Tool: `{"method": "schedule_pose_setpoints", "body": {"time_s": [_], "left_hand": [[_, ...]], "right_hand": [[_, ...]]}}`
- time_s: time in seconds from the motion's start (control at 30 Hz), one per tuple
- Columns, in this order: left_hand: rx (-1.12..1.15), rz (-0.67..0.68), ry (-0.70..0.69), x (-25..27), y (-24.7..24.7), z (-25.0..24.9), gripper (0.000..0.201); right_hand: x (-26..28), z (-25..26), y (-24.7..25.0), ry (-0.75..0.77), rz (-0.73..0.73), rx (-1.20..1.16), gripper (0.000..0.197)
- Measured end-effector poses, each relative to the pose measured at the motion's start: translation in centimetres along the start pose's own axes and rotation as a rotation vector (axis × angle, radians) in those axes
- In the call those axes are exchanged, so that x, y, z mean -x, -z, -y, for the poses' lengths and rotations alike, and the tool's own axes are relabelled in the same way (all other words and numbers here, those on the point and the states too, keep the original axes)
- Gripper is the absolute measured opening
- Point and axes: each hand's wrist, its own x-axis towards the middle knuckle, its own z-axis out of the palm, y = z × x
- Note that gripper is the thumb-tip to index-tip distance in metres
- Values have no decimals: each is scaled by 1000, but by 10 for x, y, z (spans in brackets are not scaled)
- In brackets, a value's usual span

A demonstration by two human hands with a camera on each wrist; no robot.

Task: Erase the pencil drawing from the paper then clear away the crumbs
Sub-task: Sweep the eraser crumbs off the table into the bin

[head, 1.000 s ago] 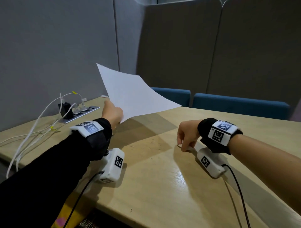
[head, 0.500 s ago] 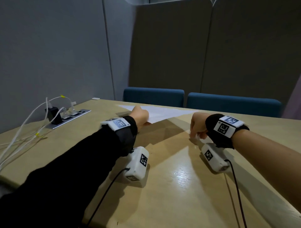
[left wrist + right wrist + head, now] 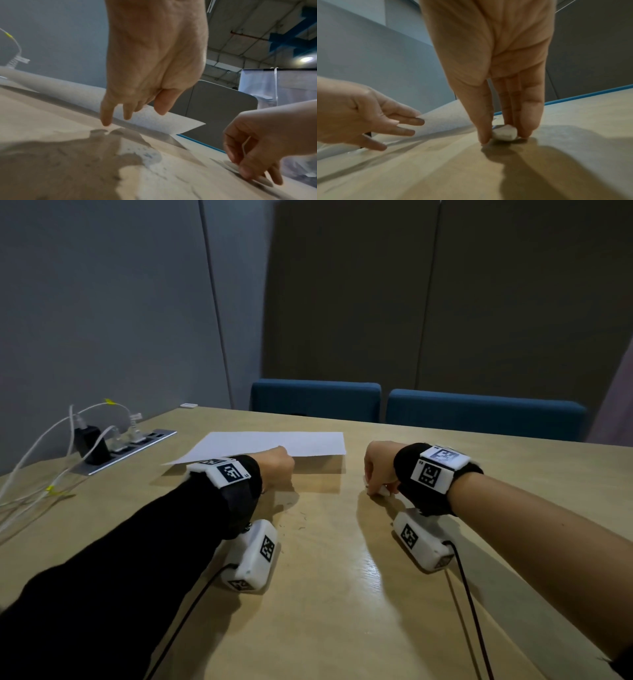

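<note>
One white eraser is pinched tight between thumb and fingertips of the right hand, down against the table. One sheet of paper is held by its near edge in the left hand, that edge raised off the wood. Its long axis is laid left to right, just ahead.

Paper now down on table

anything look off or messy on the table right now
Small dark crumbs lie scattered on the bare table just before the paper, whose near edge the left hand holds lifted, not flat. The right hand pinches the eraser.
</note>
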Motion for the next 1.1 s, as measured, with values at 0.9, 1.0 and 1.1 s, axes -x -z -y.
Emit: {"method": "schedule_pose_setpoints", "body": {"time_s": [0.9, 1.0, 1.1], "left_hand": [[-289, 165, -9, 29, 39, 55, 34], [-356, 294, -10, 42, 40, 62, 20], [-350, 449, -59, 52, 36, 64, 27]], "right_hand": [[36, 74, -13, 210, 319, 172, 43], [53, 83, -15, 286, 378, 162, 45], [68, 84, -10, 322, 461, -57, 43]]}}
